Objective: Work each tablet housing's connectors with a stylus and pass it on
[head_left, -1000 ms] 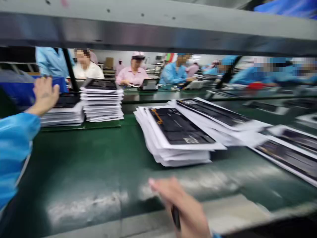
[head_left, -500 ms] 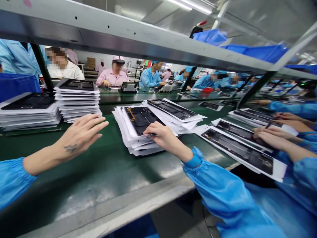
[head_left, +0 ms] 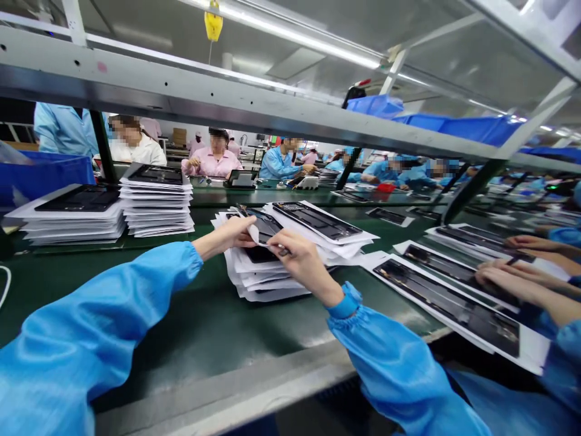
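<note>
On the dark green table [head_left: 190, 321], bare surface runs from the grey metal near edge [head_left: 254, 387] up to an uneven stack of white paper sheets and black panels [head_left: 267, 284]. Over that stack, the left hand [head_left: 229, 234] and right hand [head_left: 299, 257] pinch a thin black rectangular panel [head_left: 269, 223] by its near side, tilted up; a small dark tool [head_left: 284, 250] also sits in the right fingers. A second paper-and-panel pile [head_left: 318, 221] adjoins on the right. Two layered stacks [head_left: 157, 209] and a blue plastic bin [head_left: 54, 172] stand toward the far left corner. Rightward, a long black panel on white paper [head_left: 447, 303] reaches past the near edge, close to a co-worker's hands [head_left: 512, 281]. A grey metal shelf [head_left: 190, 100] spans above. The panels' pale marks are too small to read.
</note>
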### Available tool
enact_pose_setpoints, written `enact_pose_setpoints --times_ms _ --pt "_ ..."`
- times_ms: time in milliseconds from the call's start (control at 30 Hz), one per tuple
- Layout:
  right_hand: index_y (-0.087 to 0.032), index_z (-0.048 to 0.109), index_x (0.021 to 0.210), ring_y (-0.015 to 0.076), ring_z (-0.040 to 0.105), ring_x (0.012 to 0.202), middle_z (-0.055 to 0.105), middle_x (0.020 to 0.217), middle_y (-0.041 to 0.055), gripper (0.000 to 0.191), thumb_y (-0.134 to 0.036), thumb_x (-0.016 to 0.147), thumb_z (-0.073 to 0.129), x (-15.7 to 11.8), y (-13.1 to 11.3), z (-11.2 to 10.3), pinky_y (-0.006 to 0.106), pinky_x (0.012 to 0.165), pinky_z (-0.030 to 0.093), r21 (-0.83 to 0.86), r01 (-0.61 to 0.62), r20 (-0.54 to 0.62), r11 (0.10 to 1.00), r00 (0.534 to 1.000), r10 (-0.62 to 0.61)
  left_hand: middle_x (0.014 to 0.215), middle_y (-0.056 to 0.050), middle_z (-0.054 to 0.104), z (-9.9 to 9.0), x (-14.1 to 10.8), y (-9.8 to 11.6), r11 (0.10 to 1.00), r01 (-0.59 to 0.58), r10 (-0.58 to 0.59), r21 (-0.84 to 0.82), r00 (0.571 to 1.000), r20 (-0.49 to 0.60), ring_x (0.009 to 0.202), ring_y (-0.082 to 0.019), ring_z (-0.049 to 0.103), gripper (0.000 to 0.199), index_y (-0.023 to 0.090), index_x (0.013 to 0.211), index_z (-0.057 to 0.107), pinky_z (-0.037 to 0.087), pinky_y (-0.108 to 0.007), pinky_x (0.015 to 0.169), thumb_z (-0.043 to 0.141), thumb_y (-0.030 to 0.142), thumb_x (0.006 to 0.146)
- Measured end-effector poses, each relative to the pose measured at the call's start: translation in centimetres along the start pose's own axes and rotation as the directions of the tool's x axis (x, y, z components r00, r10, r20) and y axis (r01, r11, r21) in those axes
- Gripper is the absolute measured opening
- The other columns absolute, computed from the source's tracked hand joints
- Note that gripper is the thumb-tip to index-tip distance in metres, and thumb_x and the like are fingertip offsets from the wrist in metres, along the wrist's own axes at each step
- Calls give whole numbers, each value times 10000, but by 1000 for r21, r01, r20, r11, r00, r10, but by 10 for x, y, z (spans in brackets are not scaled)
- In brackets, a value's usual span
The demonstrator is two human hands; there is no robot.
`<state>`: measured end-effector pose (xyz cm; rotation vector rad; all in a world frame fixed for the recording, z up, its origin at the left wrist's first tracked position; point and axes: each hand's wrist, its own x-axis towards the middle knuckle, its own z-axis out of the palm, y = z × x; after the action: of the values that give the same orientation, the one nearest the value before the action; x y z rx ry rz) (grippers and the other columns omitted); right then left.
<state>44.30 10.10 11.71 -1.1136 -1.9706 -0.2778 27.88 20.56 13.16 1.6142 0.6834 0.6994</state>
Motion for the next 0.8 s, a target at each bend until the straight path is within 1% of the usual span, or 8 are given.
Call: enact_pose_setpoints --times_ms 67,133,233,333,467,600,700,800 --pt "-204 693 850 173 632 766 661 809 40 197 -257 974 549 -9 -13 1 286 690 492 18 -2 -44 1000 999 2 709 -49 659 4 -7 6 999 -12 9 -49 998 -64 609 -129 626 249 118 901 612 559 -246 639 645 365 891" --pt "-203 709 951 194 654 829 691 877 65 242 -311 1014 502 -28 -33 -5 318 742 514 63 -19 -108 998 994 26 732 -26 654 -5 -39 7 997 -19 11 -74 993 -117 631 -127 616 179 125 930 621 547 -236 629 664 274 842" --pt "-236 731 1097 265 638 1015 692 1037 107 512 -472 1064 277 -67 -69 -19 428 872 506 145 -44 -161 988 985 67 842 -18 682 -32 -120 -1 997 18 -31 -72 983 -183 774 -162 663 249 154 1042 649 548 -239 665 665 243 810" --pt "-270 756 1068 244 634 800 649 800 72 545 -446 1067 240 -98 -101 -20 401 690 513 306 -24 -38 952 999 37 914 -27 706 -54 -206 -13 994 103 -110 -39 960 -256 833 -193 679 369 177 1162 651 561 -269 688 701 292 814" --pt "-218 703 1125 194 632 711 651 760 33 200 -287 995 568 -113 -141 23 343 624 513 662 -76 111 745 994 2 862 -28 697 -57 -270 -46 958 279 -285 -70 890 -356 760 -178 673 421 155 1237 613 563 -273 668 677 316 853" --pt "-188 688 1110 194 658 889 703 927 50 229 -88 906 658 -114 -184 73 334 777 535 680 -163 209 714 978 24 785 -8 678 -67 -289 -76 898 439 -416 9 858 -302 597 -148 654 555 141 1433 435 532 -239 550 563 374 946" --pt "-175 677 1114 195 655 942 718 962 58 255 -37 904 633 -115 -201 94 337 834 539 673 -163 243 721 970 -8 693 24 647 -78 -300 -77 771 401 -243 494 903 -353 521 -139 622 618 166 1548 292 473 -216 523 494 399 1012" --pt "-176 669 1095 202 659 951 719 944 57 248 -23 910 611 -115 -206 102 353 861 546 663 -164 257 730 966 -16 785 -17 670 -79 -315 -71 365 236 154 901 939 -308 647 -159 650 386 170 1398 518 459 -240 591 450 323 1050"
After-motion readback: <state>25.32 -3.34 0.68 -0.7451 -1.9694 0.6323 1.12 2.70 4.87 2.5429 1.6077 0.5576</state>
